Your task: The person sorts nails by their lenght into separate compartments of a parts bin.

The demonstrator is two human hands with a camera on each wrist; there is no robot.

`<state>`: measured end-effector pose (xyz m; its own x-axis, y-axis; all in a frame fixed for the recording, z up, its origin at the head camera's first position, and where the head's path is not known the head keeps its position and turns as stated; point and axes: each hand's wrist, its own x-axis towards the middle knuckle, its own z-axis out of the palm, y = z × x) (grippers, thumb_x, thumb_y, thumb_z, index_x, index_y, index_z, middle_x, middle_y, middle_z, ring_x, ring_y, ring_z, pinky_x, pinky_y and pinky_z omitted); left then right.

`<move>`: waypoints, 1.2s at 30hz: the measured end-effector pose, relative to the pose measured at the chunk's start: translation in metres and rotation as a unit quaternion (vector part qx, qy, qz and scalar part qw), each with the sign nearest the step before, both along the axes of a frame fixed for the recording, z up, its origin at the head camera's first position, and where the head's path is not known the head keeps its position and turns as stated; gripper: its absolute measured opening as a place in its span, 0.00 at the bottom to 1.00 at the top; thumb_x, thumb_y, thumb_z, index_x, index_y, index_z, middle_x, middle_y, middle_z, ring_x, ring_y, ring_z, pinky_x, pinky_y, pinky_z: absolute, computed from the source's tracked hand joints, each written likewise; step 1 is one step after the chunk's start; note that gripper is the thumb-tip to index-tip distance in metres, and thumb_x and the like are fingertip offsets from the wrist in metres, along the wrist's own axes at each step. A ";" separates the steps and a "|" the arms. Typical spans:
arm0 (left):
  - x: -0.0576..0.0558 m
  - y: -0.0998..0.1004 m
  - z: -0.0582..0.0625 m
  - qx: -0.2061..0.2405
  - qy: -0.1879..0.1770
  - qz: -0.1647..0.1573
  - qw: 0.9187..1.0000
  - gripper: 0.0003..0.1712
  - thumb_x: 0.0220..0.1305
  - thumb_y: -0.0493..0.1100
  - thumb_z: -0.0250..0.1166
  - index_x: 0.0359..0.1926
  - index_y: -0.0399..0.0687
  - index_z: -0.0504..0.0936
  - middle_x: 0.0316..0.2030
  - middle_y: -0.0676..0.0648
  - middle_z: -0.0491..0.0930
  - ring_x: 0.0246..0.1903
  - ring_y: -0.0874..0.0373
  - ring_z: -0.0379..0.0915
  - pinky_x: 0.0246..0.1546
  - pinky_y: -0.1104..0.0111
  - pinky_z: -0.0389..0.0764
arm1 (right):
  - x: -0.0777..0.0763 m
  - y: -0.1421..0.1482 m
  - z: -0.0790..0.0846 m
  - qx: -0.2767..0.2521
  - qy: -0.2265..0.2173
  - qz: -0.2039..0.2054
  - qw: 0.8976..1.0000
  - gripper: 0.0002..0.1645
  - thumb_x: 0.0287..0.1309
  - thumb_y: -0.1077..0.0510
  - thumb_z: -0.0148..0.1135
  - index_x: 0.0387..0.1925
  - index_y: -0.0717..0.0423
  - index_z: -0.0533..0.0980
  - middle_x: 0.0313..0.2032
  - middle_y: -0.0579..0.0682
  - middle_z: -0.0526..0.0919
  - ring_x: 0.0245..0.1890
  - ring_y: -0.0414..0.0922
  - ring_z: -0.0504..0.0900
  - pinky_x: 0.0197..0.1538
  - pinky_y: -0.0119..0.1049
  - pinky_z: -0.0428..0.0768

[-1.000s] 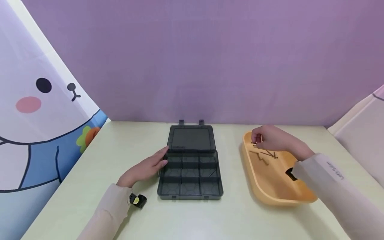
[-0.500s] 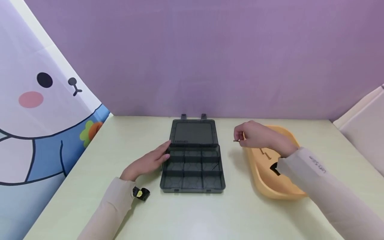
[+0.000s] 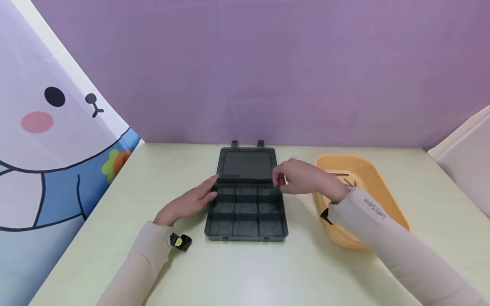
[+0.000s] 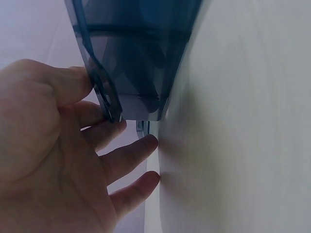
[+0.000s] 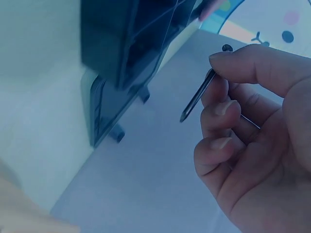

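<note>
A dark translucent compartment box (image 3: 246, 241) lies with its lid (image 3: 246, 165) folded back. My left hand (image 3: 187, 205) rests at its left edge near the hinge; in the left wrist view the thumb and fingers, fairly straight, touch the box corner. Over the box's back right corner, my right hand (image 3: 300, 176) pinches a nail (image 5: 198, 96) between thumb and index finger, its point slanting down in the right wrist view. A thin shiny line (image 5: 251, 121) shows behind the curled fingers; what it is I cannot tell. Another nail (image 3: 273, 208) lies in the right middle compartment.
To the right stands an orange-yellow tray (image 3: 383, 191) holding several nails (image 3: 349, 182), partly hidden by my right forearm. A purple cloth (image 3: 283, 76) rises behind the pale table (image 3: 245, 272). A printed cartoon cloth (image 3: 57, 140) hangs on the left.
My right hand has lifted a nail from the tray and moved left to the box's back right corner. My left hand has stayed at the box.
</note>
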<state>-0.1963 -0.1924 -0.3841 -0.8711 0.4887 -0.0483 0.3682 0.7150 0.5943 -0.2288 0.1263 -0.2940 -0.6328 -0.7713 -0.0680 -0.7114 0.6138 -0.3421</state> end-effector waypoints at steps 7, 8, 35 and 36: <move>0.000 0.000 -0.001 0.001 -0.008 0.000 1.000 0.35 0.77 0.47 0.42 0.74 0.36 0.40 0.74 0.36 0.42 0.73 0.40 0.37 0.71 0.47 0.48 | 0.003 -0.018 -0.010 -0.003 -0.032 0.011 0.999 0.08 0.53 0.68 0.58 0.28 0.53 0.78 0.22 0.42 0.75 0.20 0.38 0.68 0.30 0.30 0.71; 0.000 0.000 -0.001 -0.001 -0.007 -0.001 1.000 0.35 0.77 0.47 0.41 0.74 0.36 0.40 0.74 0.35 0.42 0.73 0.39 0.37 0.71 0.47 0.48 | 0.003 -0.020 -0.012 -0.003 -0.034 0.012 0.999 0.08 0.53 0.68 0.58 0.27 0.53 0.78 0.21 0.43 0.75 0.20 0.38 0.68 0.29 0.30 0.71; -0.005 -0.001 0.001 -0.005 -0.020 0.000 1.000 0.35 0.77 0.46 0.42 0.74 0.37 0.39 0.75 0.37 0.40 0.74 0.41 0.35 0.72 0.48 0.46 | 0.004 -0.028 -0.031 0.015 -0.040 0.016 0.999 0.07 0.53 0.69 0.59 0.30 0.57 0.81 0.23 0.44 0.79 0.21 0.38 0.71 0.30 0.30 0.73; -0.005 -0.001 0.001 -0.005 -0.020 0.000 1.000 0.35 0.77 0.46 0.42 0.74 0.37 0.39 0.75 0.37 0.40 0.74 0.41 0.35 0.72 0.48 0.46 | 0.004 -0.028 -0.030 0.015 -0.039 0.016 0.999 0.07 0.53 0.68 0.60 0.30 0.57 0.81 0.23 0.44 0.79 0.21 0.38 0.71 0.30 0.30 0.73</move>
